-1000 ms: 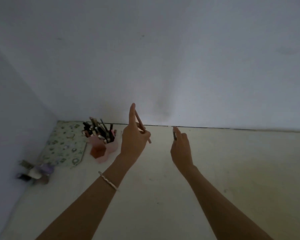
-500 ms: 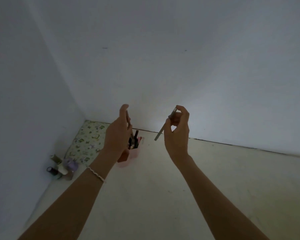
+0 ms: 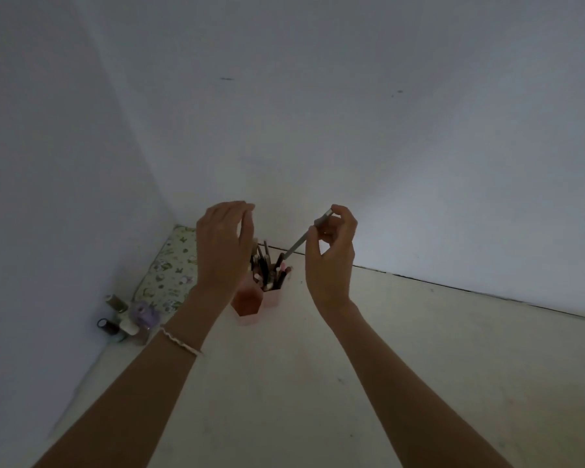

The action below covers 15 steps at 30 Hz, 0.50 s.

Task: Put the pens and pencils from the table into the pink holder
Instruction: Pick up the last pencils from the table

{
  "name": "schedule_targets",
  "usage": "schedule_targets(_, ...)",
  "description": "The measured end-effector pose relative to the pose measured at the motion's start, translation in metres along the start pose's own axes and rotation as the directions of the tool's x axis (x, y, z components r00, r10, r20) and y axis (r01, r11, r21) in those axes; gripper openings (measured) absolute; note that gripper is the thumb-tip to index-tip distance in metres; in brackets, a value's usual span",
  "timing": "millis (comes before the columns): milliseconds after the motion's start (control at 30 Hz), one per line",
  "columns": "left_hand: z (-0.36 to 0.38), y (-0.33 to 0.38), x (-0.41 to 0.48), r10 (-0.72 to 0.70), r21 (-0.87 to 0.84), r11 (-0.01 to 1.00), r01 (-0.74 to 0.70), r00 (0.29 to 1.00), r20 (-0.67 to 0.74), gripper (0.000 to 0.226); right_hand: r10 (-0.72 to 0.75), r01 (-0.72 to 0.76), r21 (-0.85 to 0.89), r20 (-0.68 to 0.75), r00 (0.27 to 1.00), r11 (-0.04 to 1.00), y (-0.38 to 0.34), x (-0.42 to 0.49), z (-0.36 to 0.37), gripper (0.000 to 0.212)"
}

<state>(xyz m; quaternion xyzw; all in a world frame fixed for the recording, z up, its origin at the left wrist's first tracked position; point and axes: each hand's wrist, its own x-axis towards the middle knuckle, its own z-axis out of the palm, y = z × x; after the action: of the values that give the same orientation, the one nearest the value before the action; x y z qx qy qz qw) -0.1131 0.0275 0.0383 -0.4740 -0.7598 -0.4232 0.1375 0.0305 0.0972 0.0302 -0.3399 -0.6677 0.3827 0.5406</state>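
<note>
The pink holder (image 3: pixel 271 298) stands on the pale table near the back wall, packed with several dark pens and pencils (image 3: pixel 265 265). My right hand (image 3: pixel 331 261) pinches a grey pen (image 3: pixel 299 243) by its upper end; the pen slants down to the left, with its tip just above the holder's contents. My left hand (image 3: pixel 222 251) hovers at the holder's left side with fingers curved and apart, holding nothing that I can see, and it hides the holder's left part.
A flower-patterned pad (image 3: pixel 169 268) lies in the left corner. In front of it stand a few small bottles (image 3: pixel 125 319), one with a purple cap. White walls close the back and left. The table (image 3: pixel 419 383) stretches to the right and toward me.
The pencil that my left hand held is gone from it, and that hand now hovers open. My right hand has moved its grey pen's tip over the holder. The view has swung left.
</note>
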Motion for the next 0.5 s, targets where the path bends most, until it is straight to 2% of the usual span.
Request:
schedule_targets(133,-0.004,-0.003,-0.003,-0.107,-0.049,0.993,0.11,0.992,0.059,0.026,0.032,-0.002,-0.161,0.186,0.982,0.987,0.018,-0.016,0.009,0.038)
schedule_targets(200,-0.003,-0.005,-0.006,-0.17,-0.068,0.982,0.176,0.982,0.078,0.026,0.079,0.001,-0.263,0.296,0.952,0.965,0.025,-0.024,0.012,0.026)
schedule_targets(267,-0.003,-0.005,-0.008,-0.215,-0.101,0.969,0.225,0.971,0.101,0.028,0.008,0.117,-0.342,0.342,0.94,0.933,0.028,-0.029,0.011,0.016)
schedule_targets(333,-0.004,-0.009,-0.009,-0.26,-0.137,0.95,0.28,0.955,0.146,0.03,-0.073,0.182,-0.353,0.301,0.951,0.918,0.032,-0.034,0.006,0.022)
schedule_targets(367,-0.006,-0.012,-0.009,-0.296,-0.144,0.935,0.324,0.936,0.19,0.035,-0.027,0.119,-0.345,0.26,0.965,0.931,0.034,-0.035,0.002,0.026)
schedule_targets(433,-0.009,-0.02,-0.011,-0.424,-0.111,0.87,0.481,0.844,0.329,0.055,0.212,-0.124,-0.336,0.241,0.947,0.934,0.041,-0.038,-0.007,0.044)
schedule_targets(467,-0.009,-0.024,-0.011,-0.486,-0.07,0.824,0.562,0.766,0.421,0.065,0.363,-0.245,-0.372,0.292,0.885,0.895,0.046,-0.04,-0.01,0.058)
schedule_targets(500,-0.009,-0.028,-0.011,-0.506,-0.035,0.792,0.61,0.687,0.521,0.071,0.497,-0.323,-0.443,0.364,0.788,0.836,0.05,-0.043,-0.01,0.074)
